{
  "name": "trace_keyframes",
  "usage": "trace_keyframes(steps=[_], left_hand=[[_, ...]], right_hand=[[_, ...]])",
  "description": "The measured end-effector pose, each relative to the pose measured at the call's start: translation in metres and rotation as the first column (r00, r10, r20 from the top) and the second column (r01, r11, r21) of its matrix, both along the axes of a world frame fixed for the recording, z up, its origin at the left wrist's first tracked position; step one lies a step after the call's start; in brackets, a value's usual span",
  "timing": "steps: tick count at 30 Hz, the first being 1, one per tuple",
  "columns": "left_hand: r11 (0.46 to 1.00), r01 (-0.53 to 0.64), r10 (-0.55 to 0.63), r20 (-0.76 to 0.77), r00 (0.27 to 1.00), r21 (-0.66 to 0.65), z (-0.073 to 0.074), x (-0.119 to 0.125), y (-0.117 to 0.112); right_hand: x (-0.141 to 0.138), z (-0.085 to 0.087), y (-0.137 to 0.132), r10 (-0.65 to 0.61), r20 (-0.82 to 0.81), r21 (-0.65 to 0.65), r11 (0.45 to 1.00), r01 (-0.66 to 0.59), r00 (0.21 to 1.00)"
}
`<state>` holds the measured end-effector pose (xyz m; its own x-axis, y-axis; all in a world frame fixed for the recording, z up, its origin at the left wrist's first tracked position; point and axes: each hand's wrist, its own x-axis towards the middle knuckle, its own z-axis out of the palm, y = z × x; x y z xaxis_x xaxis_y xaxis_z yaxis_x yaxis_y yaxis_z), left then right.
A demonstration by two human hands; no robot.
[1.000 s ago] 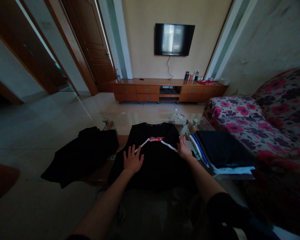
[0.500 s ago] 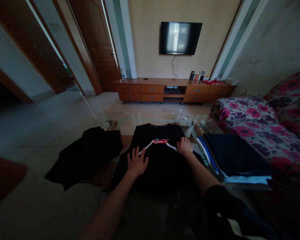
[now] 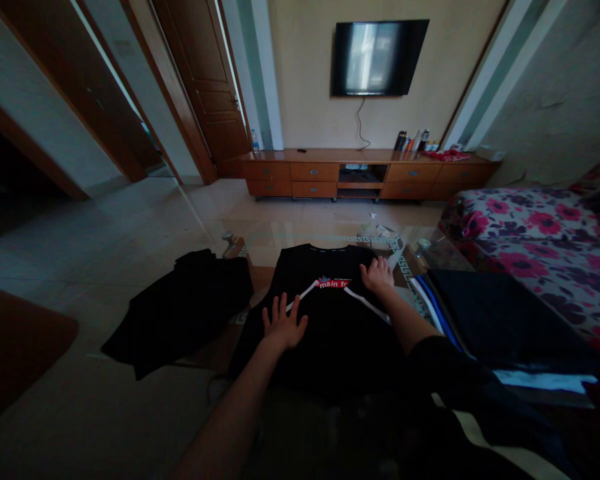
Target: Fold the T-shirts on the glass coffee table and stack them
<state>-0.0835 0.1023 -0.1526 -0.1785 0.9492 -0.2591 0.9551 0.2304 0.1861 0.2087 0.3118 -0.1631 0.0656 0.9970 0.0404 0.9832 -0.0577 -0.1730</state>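
A black shirt (image 3: 330, 333) lies spread over the glass table (image 3: 305, 229), its collar towards the far side. White stripes and a red printed band with lettering cross its chest. My left hand (image 3: 285, 325) rests on the shirt's left chest with fingers spread, over part of a white stripe. At the shirt's upper right, by the shoulder, my right hand (image 3: 379, 275) lies palm down with its fingers slightly bent and nothing visibly held. The shirt's lower part fades into shadow near my body.
Dark clothing (image 3: 185, 307) lies at the table's left side. On the right is a stack of folded clothes (image 3: 510, 320), beside a flowered sofa (image 3: 540, 217). Beyond the table stand a low wooden cabinet (image 3: 280, 171) with bottles on it and a wall-mounted television (image 3: 380, 59).
My right hand has moved up the shirt towards its shoulder, uncovering more of the right white stripe. My left hand stays spread on the left chest. The camera view has shifted slightly.
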Motion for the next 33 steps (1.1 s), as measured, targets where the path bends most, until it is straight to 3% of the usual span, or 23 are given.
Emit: trace_keyframes(steps=[6, 10, 14, 19, 21, 28, 33], left_hand=[[0.999, 0.004, -0.003, 0.019, 1.0, -0.038, 0.005, -0.001, 0.002], [0.999, 0.005, -0.004, 0.026, 1.0, -0.043, 0.005, -0.002, 0.003], [0.999, -0.001, 0.002, 0.026, 1.0, -0.054, 0.005, -0.001, 0.004], [0.998, -0.014, 0.015, 0.015, 1.0, -0.067, 0.008, 0.0, 0.003], [0.998, -0.015, 0.016, 0.009, 1.0, -0.062, 0.009, 0.001, 0.002], [1.0, -0.013, 0.013, -0.016, 1.0, 0.004, 0.007, 0.006, -0.002], [1.0, -0.015, 0.015, -0.016, 1.0, 0.014, 0.008, 0.008, -0.003]], right_hand=[[-0.003, -0.002, 0.011, 0.148, 0.011, -0.073, 0.987, -0.147, 0.989], [-0.003, -0.002, 0.01, 0.083, 0.009, 0.002, 0.997, -0.083, 0.996], [-0.008, 0.002, 0.003, 0.097, 0.028, -0.05, 0.994, -0.096, 0.995], [-0.024, 0.004, -0.02, -0.106, 0.019, 0.098, 0.99, 0.103, 0.994], [-0.027, 0.004, -0.029, -0.152, -0.006, 0.085, 0.985, 0.152, 0.988], [-0.013, 0.012, -0.041, 0.013, -0.022, -0.094, 0.995, -0.015, 1.0], [-0.015, 0.008, -0.06, 0.025, 0.006, -0.068, 0.997, -0.024, 1.0]])
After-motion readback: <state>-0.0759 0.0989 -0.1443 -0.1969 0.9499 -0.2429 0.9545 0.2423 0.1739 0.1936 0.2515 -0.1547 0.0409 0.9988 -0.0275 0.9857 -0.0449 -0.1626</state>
